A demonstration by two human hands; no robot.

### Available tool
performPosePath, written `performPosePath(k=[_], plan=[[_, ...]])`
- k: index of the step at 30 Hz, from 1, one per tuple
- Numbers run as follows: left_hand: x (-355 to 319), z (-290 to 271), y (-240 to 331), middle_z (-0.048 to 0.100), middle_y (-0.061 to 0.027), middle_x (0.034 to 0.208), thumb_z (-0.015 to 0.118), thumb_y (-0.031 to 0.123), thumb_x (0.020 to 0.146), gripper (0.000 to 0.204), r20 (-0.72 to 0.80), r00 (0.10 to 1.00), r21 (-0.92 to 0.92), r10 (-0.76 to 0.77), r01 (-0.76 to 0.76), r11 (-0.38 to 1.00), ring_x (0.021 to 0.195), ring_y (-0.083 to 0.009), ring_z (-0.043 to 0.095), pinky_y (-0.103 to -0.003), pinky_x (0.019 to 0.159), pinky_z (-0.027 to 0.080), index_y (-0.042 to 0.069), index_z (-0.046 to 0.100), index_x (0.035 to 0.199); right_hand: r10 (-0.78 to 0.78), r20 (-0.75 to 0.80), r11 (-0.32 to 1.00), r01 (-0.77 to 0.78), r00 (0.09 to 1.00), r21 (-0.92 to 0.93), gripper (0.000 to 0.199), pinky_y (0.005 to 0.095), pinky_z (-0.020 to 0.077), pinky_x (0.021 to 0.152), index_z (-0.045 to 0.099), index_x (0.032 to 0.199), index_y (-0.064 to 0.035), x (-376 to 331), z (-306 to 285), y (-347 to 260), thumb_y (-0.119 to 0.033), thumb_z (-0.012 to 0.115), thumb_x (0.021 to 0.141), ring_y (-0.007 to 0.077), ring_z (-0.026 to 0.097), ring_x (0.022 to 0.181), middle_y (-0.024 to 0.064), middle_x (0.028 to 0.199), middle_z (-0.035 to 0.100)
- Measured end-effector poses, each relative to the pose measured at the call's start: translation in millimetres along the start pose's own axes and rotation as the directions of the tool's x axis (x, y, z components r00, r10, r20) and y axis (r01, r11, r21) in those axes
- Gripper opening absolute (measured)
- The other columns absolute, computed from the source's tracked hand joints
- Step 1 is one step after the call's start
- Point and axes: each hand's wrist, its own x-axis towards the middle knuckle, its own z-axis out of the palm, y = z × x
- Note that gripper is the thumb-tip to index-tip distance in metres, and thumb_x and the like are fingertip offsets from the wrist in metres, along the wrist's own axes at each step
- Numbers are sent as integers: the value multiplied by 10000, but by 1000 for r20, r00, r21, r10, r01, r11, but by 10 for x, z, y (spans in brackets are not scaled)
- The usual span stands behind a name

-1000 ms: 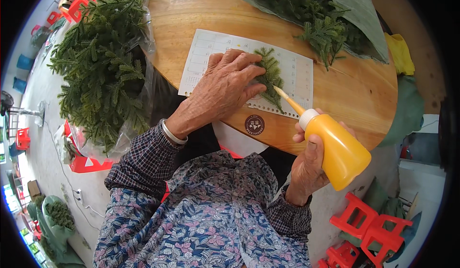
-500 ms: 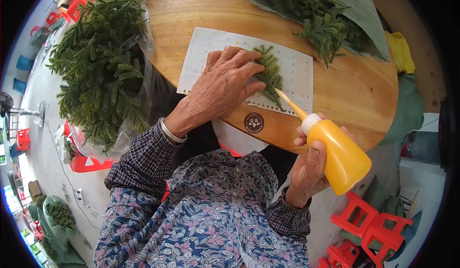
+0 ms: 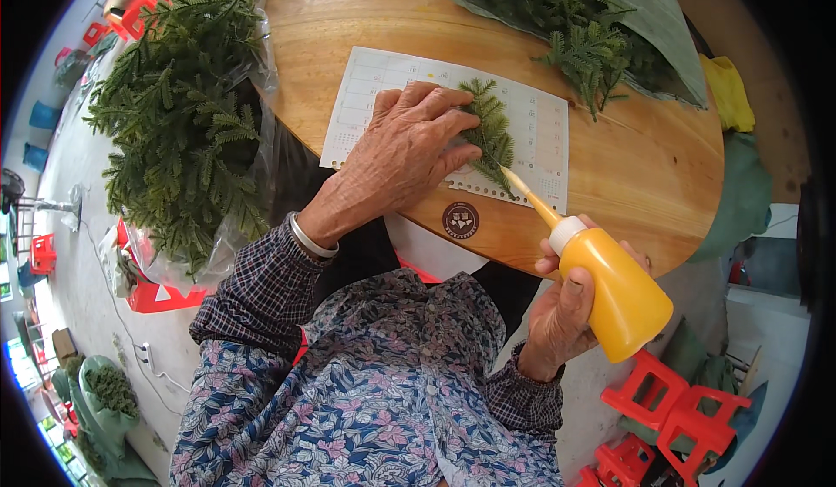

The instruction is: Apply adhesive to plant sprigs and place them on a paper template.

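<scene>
Right hand (image 3: 557, 322) wrapped around orange squeeze bottle (image 3: 616, 294) — contents hidden, left hand (image 3: 409, 152) flat, pinning green sprig (image 3: 489, 132) on printed sheet (image 3: 531, 130), clear bag (image 3: 248, 226) holding fern cuttings (image 3: 178, 130).

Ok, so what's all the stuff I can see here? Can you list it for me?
table: one, round, light wood, upper middle
paper sheet: one, white with a printed grid, flat on the table
sprig: one, green, lying on the paper sheet under the fingers
squeeze bottle: one, orange-yellow with a white collar and thin nozzle, its tip at the sprig's stem
bagged branches: one big green heap in clear plastic, left of the table
wrapped branches: one green bundle in a green sheet, top of the table
stools: several, red plastic, lower right
left hand: pressing the sprig down
right hand: gripping the squeeze bottle
</scene>
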Motion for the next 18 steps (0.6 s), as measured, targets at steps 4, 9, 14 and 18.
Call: performPosePath(k=[4,9,14,18], plan=[[-1,13,-14,548,-49,1219,618,324,864,296,-29,999,-9,17,-17,1000,1133,-231,458,-374,955,300,95,642,1049,5,-40,996,-2,999,94,511,260,527,538,365,1198,-59,-15,-2,5,-152,672,800,263,622,684,261,1088,591],[7,-2,-18,552,-59,1201,614,332,867,298,-23,1000,-8,19,-20,1000,1122,-232,459,-374,953,296,90,648,1037,-4,-68,993,12,998,117,550,267,543,531,361,1198,-57,-39,-6,30,-150,705,779,275,633,667,278,1085,593],[6,8,-32,557,-60,1199,614,335,868,297,-34,999,-6,23,-23,1000,1123,-232,462,-374,952,298,90,652,1033,29,-68,989,-18,997,146,556,274,544,526,364,1200,-63,-53,-21,-10,-144,709,772,283,634,671,280,1090,590],[10,19,-48,558,-60,1199,614,335,870,297,-41,999,-9,28,-28,1000,1125,-232,462,-374,951,298,90,652,1034,25,-59,993,-18,998,116,518,256,510,537,370,1217,-77,-72,-10,-1,-176,667,804,261,622,682,243,1094,590]])
